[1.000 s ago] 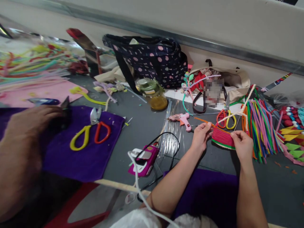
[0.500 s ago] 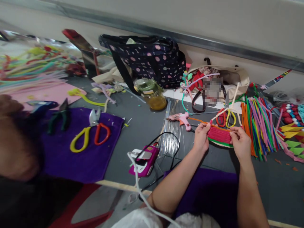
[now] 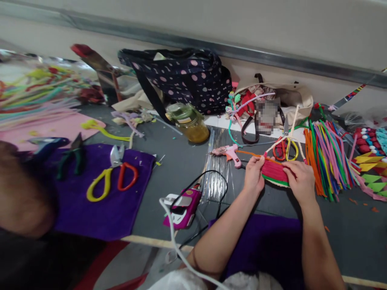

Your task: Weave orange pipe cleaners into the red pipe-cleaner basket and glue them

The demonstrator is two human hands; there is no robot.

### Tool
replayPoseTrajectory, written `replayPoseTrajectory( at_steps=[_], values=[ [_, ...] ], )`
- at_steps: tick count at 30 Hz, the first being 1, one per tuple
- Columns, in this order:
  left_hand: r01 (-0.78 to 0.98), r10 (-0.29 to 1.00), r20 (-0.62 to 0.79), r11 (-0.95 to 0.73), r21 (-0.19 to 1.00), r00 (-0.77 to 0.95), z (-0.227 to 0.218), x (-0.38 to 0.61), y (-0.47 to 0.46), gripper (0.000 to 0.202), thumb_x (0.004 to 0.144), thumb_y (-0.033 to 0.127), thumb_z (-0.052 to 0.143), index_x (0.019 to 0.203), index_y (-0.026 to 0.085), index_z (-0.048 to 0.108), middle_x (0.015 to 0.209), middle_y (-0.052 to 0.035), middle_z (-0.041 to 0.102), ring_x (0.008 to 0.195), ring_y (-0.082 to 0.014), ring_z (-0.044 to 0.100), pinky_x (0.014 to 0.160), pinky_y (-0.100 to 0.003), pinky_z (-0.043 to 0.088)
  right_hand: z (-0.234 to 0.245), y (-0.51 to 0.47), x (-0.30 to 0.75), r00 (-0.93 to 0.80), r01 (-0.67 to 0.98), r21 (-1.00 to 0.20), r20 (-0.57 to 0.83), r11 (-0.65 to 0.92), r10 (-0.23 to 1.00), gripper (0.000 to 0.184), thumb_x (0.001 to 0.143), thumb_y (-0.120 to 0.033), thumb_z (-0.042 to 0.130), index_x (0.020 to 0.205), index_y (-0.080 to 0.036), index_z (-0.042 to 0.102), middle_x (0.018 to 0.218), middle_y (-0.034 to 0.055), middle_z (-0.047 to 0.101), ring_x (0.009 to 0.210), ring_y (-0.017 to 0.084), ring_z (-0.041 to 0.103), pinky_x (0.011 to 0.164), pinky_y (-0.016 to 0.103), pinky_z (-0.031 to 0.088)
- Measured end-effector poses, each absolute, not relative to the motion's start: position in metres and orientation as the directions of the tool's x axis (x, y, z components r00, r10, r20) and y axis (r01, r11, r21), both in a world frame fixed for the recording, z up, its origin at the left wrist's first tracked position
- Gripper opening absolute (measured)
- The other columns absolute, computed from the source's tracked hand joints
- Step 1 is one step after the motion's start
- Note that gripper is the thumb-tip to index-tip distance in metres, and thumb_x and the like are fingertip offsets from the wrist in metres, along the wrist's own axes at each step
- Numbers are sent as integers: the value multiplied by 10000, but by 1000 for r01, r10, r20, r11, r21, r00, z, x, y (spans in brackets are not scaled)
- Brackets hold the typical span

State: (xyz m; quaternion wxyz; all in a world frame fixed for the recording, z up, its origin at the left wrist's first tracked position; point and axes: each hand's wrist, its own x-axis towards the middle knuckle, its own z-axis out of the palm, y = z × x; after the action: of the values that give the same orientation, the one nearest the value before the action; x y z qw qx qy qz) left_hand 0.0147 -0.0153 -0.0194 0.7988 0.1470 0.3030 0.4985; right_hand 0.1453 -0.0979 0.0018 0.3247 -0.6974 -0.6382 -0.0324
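Note:
A small watermelon-slice craft made of pipe cleaners (image 3: 274,170) hangs between my hands, pink with a green and white curved edge. White pipe-cleaner strips rise from its top corners and meet above it. My left hand (image 3: 254,174) pinches its left corner, where an orange pipe cleaner (image 3: 248,152) sticks out to the left. My right hand (image 3: 299,179) is closed on its right side, the fingertips over the pink face. Just left of my left hand lies a pink glue gun (image 3: 231,154). Behind the craft are scissors with red and yellow handles (image 3: 292,150).
Bundled coloured pipe cleaners (image 3: 331,161) lie right. Left are a glass jar (image 3: 193,125), large scissors (image 3: 104,183) and green-handled pliers (image 3: 74,159) on purple cloth (image 3: 90,213). A magenta-and-white device (image 3: 184,207) with cables sits at the front. Another person's arm (image 3: 24,193) reaches in from the left.
My right hand has shifted left over the craft's face, covering more of its right side. My left hand keeps its pinch. The whole view has shifted slightly.

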Motion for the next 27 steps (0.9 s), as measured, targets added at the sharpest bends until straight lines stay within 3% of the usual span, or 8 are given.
replayPoseTrajectory(
  at_steps=[9, 16, 21, 27],
  values=[
    [-731, 934, -314, 335, 595, 173, -11, 19, -23, 339, 617, 294, 813, 755, 192, 521, 747, 24, 663, 787, -173, 689, 778, -312, 512, 4, -99, 142, 198, 896, -443, 427, 13, 882, 191, 930, -321, 505, 970, -258, 681, 928, 26, 699, 886, 201, 607, 835, 357, 363],
    [-746, 944, -297, 302, 594, 146, -8, 20, -26, 253, 645, 252, 762, 704, 186, 524, 732, 28, 645, 695, -133, 638, 808, -338, 513, 3, -98, 141, 227, 877, -481, 442, 16, 868, 185, 923, -295, 509, 961, -253, 685, 915, 32, 691, 886, 206, 603, 833, 358, 390],
    [-735, 951, -291, 271, 622, 104, -10, 20, -26, 207, 657, 227, 743, 719, 178, 551, 715, 31, 624, 672, -105, 611, 766, -272, 490, 3, -98, 140, 249, 861, -508, 431, 5, 867, 179, 918, -295, 515, 942, -248, 686, 906, 31, 692, 878, 205, 610, 835, 356, 408],
    [-715, 937, -307, 330, 616, 168, -11, 20, -26, 310, 615, 277, 801, 751, 186, 537, 716, 28, 630, 720, -151, 660, 759, -306, 505, 5, -98, 144, 298, 787, -617, 351, -21, 888, 167, 894, -308, 525, 884, -252, 683, 893, 26, 698, 869, 209, 615, 835, 360, 428]
  ],
)
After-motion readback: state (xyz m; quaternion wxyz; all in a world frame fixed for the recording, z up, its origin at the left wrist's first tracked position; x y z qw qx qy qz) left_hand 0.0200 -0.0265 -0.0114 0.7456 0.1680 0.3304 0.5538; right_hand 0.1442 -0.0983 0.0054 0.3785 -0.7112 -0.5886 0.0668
